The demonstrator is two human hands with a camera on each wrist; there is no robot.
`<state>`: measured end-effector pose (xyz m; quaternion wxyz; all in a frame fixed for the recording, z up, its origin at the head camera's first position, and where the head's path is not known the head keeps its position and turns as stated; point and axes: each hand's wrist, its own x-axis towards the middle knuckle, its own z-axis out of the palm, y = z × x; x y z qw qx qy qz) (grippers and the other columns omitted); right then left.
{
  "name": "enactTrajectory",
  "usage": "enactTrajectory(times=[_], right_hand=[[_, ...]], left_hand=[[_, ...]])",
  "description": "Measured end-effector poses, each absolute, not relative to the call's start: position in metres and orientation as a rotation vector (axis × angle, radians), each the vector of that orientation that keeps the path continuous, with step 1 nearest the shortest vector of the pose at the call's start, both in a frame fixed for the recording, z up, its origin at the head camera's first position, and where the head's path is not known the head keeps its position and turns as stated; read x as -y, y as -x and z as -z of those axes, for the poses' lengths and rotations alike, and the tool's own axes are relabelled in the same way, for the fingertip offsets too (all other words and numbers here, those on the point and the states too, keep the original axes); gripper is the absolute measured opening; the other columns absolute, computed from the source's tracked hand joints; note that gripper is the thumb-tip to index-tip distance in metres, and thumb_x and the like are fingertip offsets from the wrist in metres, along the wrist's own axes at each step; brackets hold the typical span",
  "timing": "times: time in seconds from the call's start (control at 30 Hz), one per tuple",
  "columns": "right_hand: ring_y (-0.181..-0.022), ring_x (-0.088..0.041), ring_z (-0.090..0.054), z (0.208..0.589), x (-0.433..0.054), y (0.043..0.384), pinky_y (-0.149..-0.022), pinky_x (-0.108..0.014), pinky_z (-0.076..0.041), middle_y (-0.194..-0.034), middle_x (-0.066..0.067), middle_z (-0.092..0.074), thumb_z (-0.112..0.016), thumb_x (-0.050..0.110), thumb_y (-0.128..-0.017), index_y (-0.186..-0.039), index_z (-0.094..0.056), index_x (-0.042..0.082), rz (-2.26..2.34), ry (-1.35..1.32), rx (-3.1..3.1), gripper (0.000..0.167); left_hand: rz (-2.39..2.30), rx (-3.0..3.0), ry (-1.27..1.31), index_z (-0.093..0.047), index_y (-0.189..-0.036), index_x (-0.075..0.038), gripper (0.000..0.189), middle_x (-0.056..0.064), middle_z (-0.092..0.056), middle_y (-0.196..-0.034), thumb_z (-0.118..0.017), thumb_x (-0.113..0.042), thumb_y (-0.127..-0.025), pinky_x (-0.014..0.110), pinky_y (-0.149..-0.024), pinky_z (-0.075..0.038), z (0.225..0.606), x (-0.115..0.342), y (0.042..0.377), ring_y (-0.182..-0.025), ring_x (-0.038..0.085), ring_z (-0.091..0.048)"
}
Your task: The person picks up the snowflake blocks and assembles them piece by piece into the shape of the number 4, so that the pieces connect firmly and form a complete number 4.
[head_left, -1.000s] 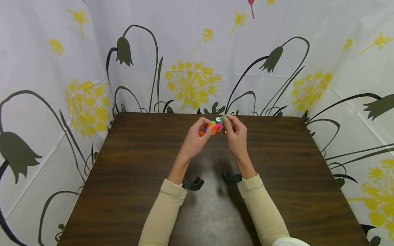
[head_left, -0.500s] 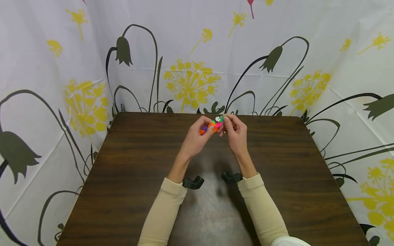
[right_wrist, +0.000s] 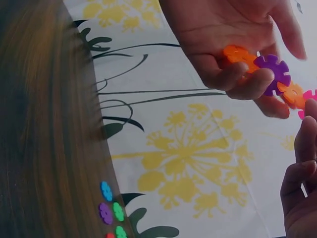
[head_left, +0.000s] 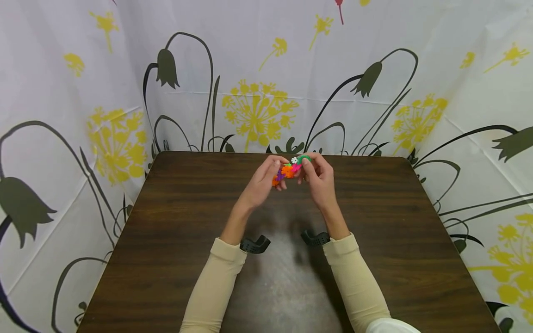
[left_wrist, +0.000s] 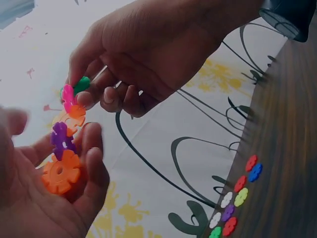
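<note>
A chain of flower-shaped plastic linking discs stretches between both hands above the far side of the table. From the left it runs orange [left_wrist: 68, 174], purple [right_wrist: 272, 74], orange [head_left: 287, 172], pink [left_wrist: 68, 98], green [left_wrist: 81, 85]. My right hand [head_left: 321, 185] pinches the green end between thumb and fingers. My left hand [head_left: 256, 188] lies around the other end: its loosely bent fingers [right_wrist: 250, 85] support the orange end disc from below, with the thumb lifted off it. Part of that disc is hidden by those fingers in the right wrist view.
Loose discs lie along the table's [head_left: 200, 208] far edge, among them a white one [head_left: 295, 160], a blue one [left_wrist: 255, 172] and a purple one [right_wrist: 105, 213]. A flower-printed curtain [head_left: 258, 55] hangs right behind. A white rounded object [head_left: 391, 326] shows at the bottom edge.
My left hand has loosened its pinch on the chain, its thumb rising and the hand shifting slightly left, so more of the purple and orange discs shows. The right hand keeps its hold.
</note>
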<state>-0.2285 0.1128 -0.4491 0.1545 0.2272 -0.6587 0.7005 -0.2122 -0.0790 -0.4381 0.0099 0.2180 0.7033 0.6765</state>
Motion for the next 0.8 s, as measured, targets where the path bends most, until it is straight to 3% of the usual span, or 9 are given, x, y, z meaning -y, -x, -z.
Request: enactTrajectory(times=[0.2, 0.37, 0.57, 0.67, 0.8], right_hand=[[-0.059, -0.017, -0.055, 0.4475, -0.1131, 0.2293, -0.058, -0.024, -0.055, -0.075, -0.007, -0.064, -0.057, 0.005, -0.110, -0.116, -0.064, -0.010, -2.014, -0.685, 1.940, 0.018], [-0.062, -0.017, -0.054, 0.4487, -0.1125, 0.2289, -0.059, -0.022, -0.053, -0.074, -0.002, -0.060, -0.058, 0.007, -0.110, -0.117, -0.067, -0.008, -1.983, -0.683, 1.971, 0.019], [-0.061, -0.015, -0.052, 0.4498, -0.1119, 0.2279, -0.056, -0.023, -0.047, -0.073, 0.001, -0.057, -0.055, 0.010, -0.112, -0.116, -0.067, -0.007, -1.987, -0.687, 1.997, 0.021], [-0.060, -0.015, -0.051, 0.4501, -0.1114, 0.2276, -0.055, -0.023, -0.045, -0.073, 0.001, -0.057, -0.054, 0.011, -0.112, -0.116, -0.067, -0.008, -1.991, -0.681, 2.018, 0.022], [-0.056, -0.015, -0.049, 0.4530, -0.1116, 0.2290, -0.050, -0.027, -0.043, -0.068, 0.000, -0.055, -0.049, 0.018, -0.114, -0.133, -0.059, -0.004, -2.052, -0.675, 1.953, 0.030]], left_hand=[[-1.975, -2.204, -0.712, -0.052, -0.140, -0.004, 0.029, 0.014, -0.067, -0.105, -0.055, -0.013, -0.113, 0.038, -0.062, -0.052, 0.4393, 0.0803, 0.2117, -0.061, 0.027, -0.057], [-1.910, -2.210, -0.717, -0.050, -0.146, -0.007, 0.039, 0.011, -0.068, -0.100, -0.061, -0.018, -0.110, 0.034, -0.062, -0.051, 0.4402, 0.0774, 0.2109, -0.063, 0.025, -0.051], [-1.898, -2.268, -0.688, -0.053, -0.150, -0.009, 0.044, 0.012, -0.070, -0.095, -0.064, -0.024, -0.110, 0.041, -0.063, -0.057, 0.4421, 0.0735, 0.2128, -0.062, 0.029, -0.057], [-1.895, -2.288, -0.684, -0.056, -0.148, -0.010, 0.042, 0.012, -0.071, -0.094, -0.064, -0.026, -0.110, 0.036, -0.060, -0.056, 0.4426, 0.0727, 0.2123, -0.060, 0.032, -0.060], [-1.903, -2.280, -0.683, -0.056, -0.145, -0.010, 0.038, 0.010, -0.069, -0.092, -0.063, -0.025, -0.110, 0.036, -0.061, -0.058, 0.4450, 0.0731, 0.2117, -0.058, 0.028, -0.063]])
